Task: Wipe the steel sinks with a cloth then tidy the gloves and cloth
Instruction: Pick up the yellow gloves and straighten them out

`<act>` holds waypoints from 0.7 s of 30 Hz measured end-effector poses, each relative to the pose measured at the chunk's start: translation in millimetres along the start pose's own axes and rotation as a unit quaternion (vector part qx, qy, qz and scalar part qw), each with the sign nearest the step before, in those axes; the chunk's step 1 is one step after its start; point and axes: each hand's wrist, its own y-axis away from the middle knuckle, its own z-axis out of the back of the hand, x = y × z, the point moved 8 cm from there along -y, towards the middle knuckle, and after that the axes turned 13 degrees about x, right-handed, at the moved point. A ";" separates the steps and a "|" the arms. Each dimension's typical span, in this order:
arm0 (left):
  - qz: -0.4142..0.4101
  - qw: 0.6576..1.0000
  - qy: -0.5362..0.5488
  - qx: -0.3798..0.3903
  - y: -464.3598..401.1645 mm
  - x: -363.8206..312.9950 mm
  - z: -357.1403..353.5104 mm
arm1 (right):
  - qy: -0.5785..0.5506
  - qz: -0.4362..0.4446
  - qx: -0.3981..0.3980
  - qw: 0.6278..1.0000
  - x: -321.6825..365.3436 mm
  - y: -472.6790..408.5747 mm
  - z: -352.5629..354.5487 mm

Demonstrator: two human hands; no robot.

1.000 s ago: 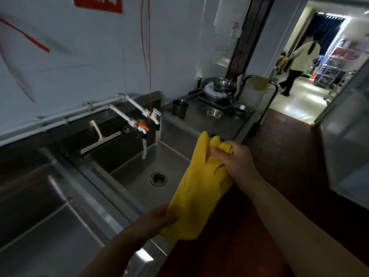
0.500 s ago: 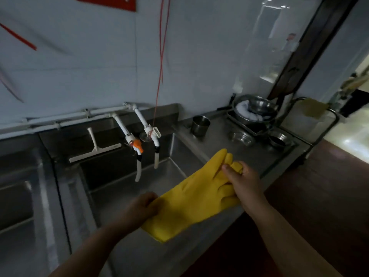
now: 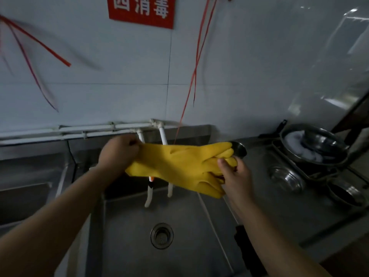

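Yellow rubber gloves held taut over the steel sink

The left hand (image 3: 117,153) grips the smooth cuff end of the gloves (image 3: 179,166) — the right hand (image 3: 234,174) pinches their limp fingertips — above the brushed sink (image 3: 179,254), near its back edge; round steel bowls (image 3: 315,144) crowd the counter's right end.

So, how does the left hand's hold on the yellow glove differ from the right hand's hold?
The left hand grips the cuff end of the yellow glove; the right hand pinches its finger end. The left hand is nearer the wall pipes, the right hand nearer the counter. Both are bare and hold the glove stretched above the sink.
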 end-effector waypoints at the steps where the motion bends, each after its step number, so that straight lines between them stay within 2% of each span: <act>1: -0.005 1.000 -0.018 -0.023 -17.8 -5.5 10.9 | -0.005 0.002 -0.007 1.000 0.8 -12.8 -4.1; 6: -0.050 0.995 -0.053 -0.063 -106.9 -19.7 30.0 | -0.045 -0.009 -0.007 0.999 -9.8 -74.4 -30.3; 11: -0.107 0.984 -0.110 -0.090 -186.4 -28.1 6.6 | -0.097 -0.047 -0.017 0.994 -53.2 -118.3 -49.0; 16: -0.117 0.974 -0.186 -0.049 -242.0 -34.2 -49.5 | -0.182 -0.076 -0.037 0.980 -97.8 -132.5 -47.6; 21: -0.132 0.987 -0.063 0.060 -268.9 -45.6 -95.6 | -0.141 -0.088 -0.060 0.984 -117.9 -138.3 -41.1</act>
